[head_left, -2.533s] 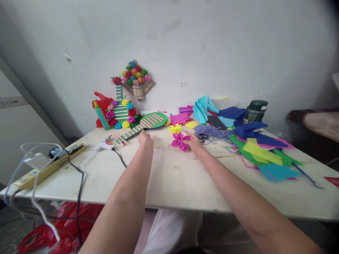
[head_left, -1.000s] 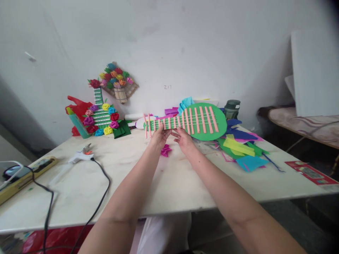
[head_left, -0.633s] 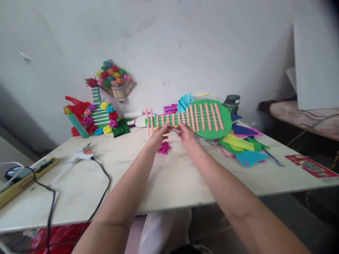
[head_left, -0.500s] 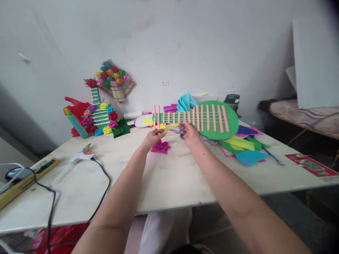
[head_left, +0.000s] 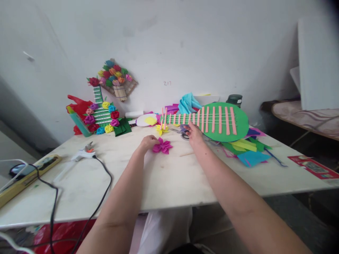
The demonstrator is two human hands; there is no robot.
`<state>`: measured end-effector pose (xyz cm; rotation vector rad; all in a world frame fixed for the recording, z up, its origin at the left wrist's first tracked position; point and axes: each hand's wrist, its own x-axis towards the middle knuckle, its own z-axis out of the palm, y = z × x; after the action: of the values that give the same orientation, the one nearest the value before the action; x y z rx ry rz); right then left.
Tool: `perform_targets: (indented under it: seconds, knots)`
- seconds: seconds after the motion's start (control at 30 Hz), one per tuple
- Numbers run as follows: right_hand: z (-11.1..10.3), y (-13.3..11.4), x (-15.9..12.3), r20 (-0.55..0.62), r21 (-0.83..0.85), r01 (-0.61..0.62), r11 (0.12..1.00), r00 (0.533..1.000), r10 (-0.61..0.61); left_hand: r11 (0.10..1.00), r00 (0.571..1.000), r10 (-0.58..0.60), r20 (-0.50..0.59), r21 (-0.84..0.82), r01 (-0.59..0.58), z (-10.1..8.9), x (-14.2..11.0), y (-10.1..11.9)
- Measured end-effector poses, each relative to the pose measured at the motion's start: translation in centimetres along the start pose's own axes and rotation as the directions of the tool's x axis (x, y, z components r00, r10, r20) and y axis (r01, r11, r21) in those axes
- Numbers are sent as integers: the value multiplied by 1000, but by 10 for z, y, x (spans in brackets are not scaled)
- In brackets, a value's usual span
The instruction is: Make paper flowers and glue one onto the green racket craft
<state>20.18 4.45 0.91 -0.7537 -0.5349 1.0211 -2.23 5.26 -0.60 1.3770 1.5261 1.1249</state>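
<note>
My right hand [head_left: 195,135] is closed on the neck of a green paper guitar [head_left: 239,123] with pink strips and thin strings, its round body to the right. Beside that hand lies a pair of scissors [head_left: 183,133] on the table. My left hand [head_left: 148,143] is at the left edge of a magenta paper flower [head_left: 163,146], fingers closed at a petal. A yellow paper flower [head_left: 160,129] lies just behind it, under the guitar's pegs.
At the left are a glue gun [head_left: 83,154] with a black cord, a power strip [head_left: 47,163] and a glue bottle [head_left: 81,121]. A flower-trimmed guitar [head_left: 102,114] leans at the wall. Coloured paper [head_left: 253,158] and a dark green cup [head_left: 235,100] are at the right.
The guitar was lifted from the table into both hands, then shifted right. My left hand has let go of it and moved down to the magenta flower; my right hand still holds the neck.
</note>
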Motion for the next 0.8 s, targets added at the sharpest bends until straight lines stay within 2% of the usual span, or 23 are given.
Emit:
perform_targets:
  seconds: [0.07,0.17,0.27,0.3,0.37,0.47,0.6,0.8]
  knots:
    - [-1,1,1,-6,26,-12,1000,1000,12,997,1000,-8,28,76,6,2,-4,3]
    - [-3,2,3,-20,58,-11,998,1000,12,995,996,63,70,76,-69,-4,-12,10]
    - [-6,3,6,-36,74,-6,997,999,8,982,974,151,171,-142,-127,-19,-18,16]
    - [-6,4,6,-37,76,-14,997,999,16,960,972,179,154,-245,-138,-24,-18,17]
    - [-8,4,6,-20,72,-43,996,999,45,899,983,182,41,-411,-149,-32,-16,18]
    - [-8,4,3,60,27,-104,994,993,103,819,979,157,-133,-536,-205,-31,-13,19]
    - [-5,7,-6,168,-35,-155,987,973,159,811,976,122,-182,-548,-203,-18,-13,22]
    - [-4,10,-11,209,-49,-190,980,958,197,859,959,44,-280,-480,-179,-6,-13,22]
